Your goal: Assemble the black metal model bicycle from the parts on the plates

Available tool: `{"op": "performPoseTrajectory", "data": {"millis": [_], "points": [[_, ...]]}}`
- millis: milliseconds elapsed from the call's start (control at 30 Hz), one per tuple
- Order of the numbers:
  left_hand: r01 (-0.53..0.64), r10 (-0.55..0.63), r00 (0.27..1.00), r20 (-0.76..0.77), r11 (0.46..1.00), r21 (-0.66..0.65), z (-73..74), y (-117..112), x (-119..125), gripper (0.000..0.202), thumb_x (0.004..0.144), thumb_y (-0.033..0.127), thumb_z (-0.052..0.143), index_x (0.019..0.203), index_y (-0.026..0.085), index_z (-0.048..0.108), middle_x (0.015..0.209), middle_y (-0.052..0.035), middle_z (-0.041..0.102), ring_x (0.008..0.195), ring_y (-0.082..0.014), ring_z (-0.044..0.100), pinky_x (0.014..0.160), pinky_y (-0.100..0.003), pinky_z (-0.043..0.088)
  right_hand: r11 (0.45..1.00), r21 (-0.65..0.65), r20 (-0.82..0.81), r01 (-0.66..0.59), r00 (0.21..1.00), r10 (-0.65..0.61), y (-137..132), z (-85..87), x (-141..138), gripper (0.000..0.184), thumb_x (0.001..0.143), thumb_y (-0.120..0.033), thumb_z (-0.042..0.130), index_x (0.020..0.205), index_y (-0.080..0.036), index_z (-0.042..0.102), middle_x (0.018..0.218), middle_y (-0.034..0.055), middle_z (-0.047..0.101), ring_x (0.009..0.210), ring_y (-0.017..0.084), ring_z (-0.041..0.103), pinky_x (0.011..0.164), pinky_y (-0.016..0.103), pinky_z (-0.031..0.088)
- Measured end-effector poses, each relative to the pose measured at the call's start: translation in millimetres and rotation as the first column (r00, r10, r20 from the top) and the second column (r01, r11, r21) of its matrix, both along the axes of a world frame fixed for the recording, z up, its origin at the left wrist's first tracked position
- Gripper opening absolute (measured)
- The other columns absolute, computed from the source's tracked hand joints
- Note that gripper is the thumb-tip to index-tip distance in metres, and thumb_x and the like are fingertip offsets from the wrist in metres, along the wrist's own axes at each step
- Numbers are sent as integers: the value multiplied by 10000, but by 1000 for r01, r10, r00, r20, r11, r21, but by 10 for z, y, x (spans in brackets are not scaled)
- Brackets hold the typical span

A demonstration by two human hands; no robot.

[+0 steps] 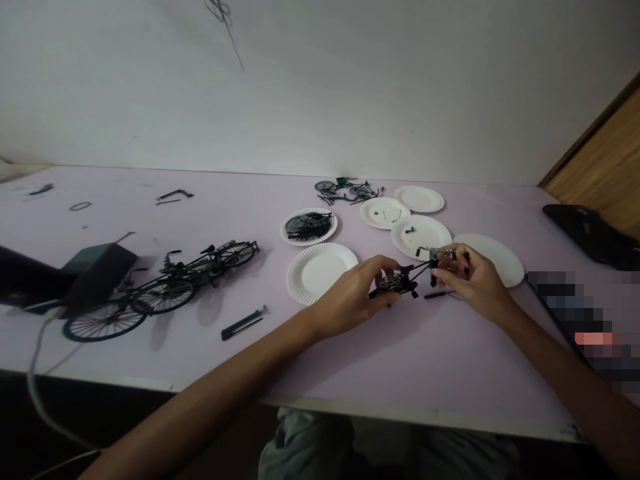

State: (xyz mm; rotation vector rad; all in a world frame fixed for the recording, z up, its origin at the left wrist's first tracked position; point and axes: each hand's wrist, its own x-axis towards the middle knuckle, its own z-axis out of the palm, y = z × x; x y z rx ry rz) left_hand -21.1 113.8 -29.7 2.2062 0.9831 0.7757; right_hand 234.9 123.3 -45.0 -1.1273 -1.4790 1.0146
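Note:
My left hand pinches the wheel end of a small black model bicycle frame held just above the pale table. At the frame's other end, my right hand has its fingers closed round the handlebar part. A thin black rod lies on the table under my right hand. An empty paper plate sits just left of my left hand.
Two finished model bicycles lean at the left beside a dark box. Several paper plates hold small parts; one carries black wheels. A dark tool lies near the front. A black object rests far right.

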Motion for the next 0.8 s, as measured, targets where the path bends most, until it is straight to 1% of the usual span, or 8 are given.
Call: {"op": "performPoseTrajectory", "data": {"millis": [133,233,400,467,567,667,733,800], "points": [[46,-45,996,-73,999,4,92,-8,-68,476,877,406,689,1248,206,468,1136,-79,636,952,-214,601,837,-373,480,996,63,67,71,995,-75,14,-26,6,462,762,-327,785,704,-230,337,1040,34,590,716,132,598,618,288,521],[100,-103,991,-81,994,-37,182,-7,-124,480,915,490,616,1279,214,467,1160,-86,638,991,-220,599,907,-394,455,990,76,112,122,985,-130,33,-44,17,451,769,-346,777,701,-230,347,1001,23,605,684,125,607,612,281,513],[177,-185,982,-45,973,-147,262,-14,-151,381,982,476,500,1266,222,499,1135,-58,654,1081,-223,573,1080,-440,315,997,12,87,78,993,-79,30,-56,-4,482,791,-412,755,710,-245,310,862,8,610,698,160,650,629,295,536],[192,-203,979,-31,960,-205,277,-21,-158,350,1012,456,439,1268,226,501,1113,-43,661,1085,-210,578,1114,-444,262,996,13,136,88,987,-89,19,-51,-17,480,792,-440,750,715,-247,318,840,13,628,723,179,666,640,303,541],[193,-205,979,-19,946,-259,278,-17,-181,327,1039,421,368,1282,249,503,1133,-27,665,1095,-192,588,1120,-425,252,994,39,207,104,972,-110,-4,-25,-39,487,774,-462,762,705,-242,333,887,36,660,784,197,684,672,305,545],[180,-193,980,-52,965,-189,233,18,-208,270,1041,306,364,1249,251,526,1157,-15,664,1081,-173,592,1094,-391,283,995,26,220,101,970,-105,-32,19,-64,497,773,-469,759,694,-242,325,888,37,662,794,199,696,660,291,546],[156,-163,980,-116,986,-66,177,55,-213,246,1008,196,403,1203,241,547,1184,-14,653,1101,-173,576,1069,-374,295,995,31,247,100,963,-105,-51,47,-77,489,788,-468,742,692,-244,319,864,31,656,791,198,692,650,285,535],[148,-136,972,-192,988,48,118,89,-200,253,963,138,467,1182,233,552,1213,-21,643,1140,-193,552,1037,-373,306,995,46,282,86,955,-96,-68,66,-87,474,808,-455,722,693,-246,312,847,27,645,807,202,686,657,285,518]]}}
